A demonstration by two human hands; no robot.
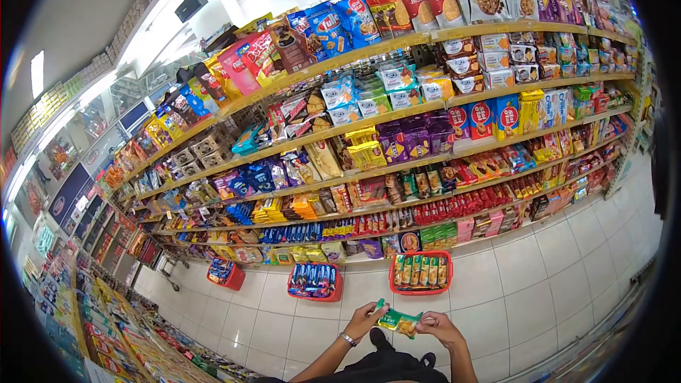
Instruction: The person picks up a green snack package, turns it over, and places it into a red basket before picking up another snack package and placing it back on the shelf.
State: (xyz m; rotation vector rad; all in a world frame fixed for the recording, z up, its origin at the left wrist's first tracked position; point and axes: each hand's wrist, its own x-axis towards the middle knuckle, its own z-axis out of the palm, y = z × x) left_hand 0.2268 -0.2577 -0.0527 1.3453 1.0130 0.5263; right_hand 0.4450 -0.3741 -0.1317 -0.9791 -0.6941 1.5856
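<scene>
A small green and yellow snack packet [399, 322] is stretched between my two hands at the bottom centre, above the floor. My left hand [364, 320], with a metal watch at its wrist, pinches the packet's left end. Its right end is pinched by my right hand [438, 328]. Just beyond my hands, a red basket [420, 291] on the floor holds rows of similar green and yellow packets.
A long shelf unit [397, 164] full of packaged snacks curves across the view. Two more red baskets, one with blue packets [314, 298] and a smaller one [234, 285], stand on the tiled floor [496, 312]. Another stocked shelf [120, 326] runs along the lower left.
</scene>
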